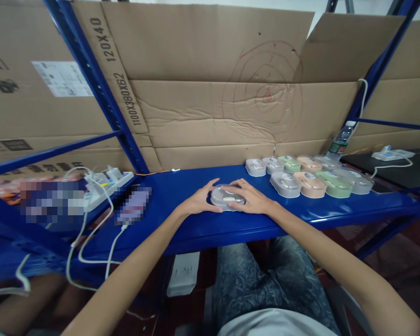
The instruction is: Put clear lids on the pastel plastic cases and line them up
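Brown cardboard sheets (196, 107) wall off the back of this glossy blue metal worktop (175, 186) in the head view, with wobbly red rings (269, 95) drawn on them. Front and centre on the blue there's a grey, rounded-oblong plastic container (227, 201) with a see-through lid, and some pale, long piece shows at its top; can't tell what else is in it. Left hand (202, 198) is curved round its left end, thumb and fingers apart; right hand (250, 197) is bent over the right part, fingertips on the lid. Off to the right sit two rows of similar grey, peach and green plastic containers (312, 185), contents too small to make out. Just behind them, a clear plastic bottle with a green label and white cap (339, 141). Under the worktop, a white, oblong box (184, 275), insides unclear.
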Action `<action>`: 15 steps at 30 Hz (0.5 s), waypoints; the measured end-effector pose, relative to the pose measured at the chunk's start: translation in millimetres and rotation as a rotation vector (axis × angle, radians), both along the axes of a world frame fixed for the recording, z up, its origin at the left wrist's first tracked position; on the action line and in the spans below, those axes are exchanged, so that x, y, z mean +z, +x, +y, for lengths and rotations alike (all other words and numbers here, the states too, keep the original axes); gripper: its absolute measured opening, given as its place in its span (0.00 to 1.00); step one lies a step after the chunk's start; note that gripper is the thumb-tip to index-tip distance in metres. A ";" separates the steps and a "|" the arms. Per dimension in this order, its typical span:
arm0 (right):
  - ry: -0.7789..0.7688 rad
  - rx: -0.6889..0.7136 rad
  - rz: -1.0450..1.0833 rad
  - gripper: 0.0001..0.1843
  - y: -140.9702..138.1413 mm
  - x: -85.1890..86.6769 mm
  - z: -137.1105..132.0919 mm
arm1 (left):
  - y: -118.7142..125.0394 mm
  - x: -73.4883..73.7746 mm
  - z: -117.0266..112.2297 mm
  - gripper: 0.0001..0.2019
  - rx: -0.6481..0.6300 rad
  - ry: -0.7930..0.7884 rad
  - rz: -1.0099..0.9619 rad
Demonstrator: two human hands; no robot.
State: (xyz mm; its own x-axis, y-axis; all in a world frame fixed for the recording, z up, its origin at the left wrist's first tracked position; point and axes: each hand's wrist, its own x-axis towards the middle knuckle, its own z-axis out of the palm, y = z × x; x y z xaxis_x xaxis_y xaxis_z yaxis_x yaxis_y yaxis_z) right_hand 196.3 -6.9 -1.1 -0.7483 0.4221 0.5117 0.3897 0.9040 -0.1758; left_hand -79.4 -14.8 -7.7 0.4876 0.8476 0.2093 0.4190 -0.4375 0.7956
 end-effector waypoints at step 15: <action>-0.104 0.108 0.031 0.34 0.9 6.1 8.0 | 0.7 4.8 -1.5 0.64 0.012 -0.043 0.015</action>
State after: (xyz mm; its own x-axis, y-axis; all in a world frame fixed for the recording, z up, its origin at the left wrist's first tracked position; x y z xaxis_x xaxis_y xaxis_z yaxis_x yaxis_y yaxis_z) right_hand 197.2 1.1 4.9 -0.7768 0.3922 0.4926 0.2842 0.9165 -0.2814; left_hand -78.7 -16.4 -2.9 0.4802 0.8614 0.1653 0.4360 -0.3979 0.8072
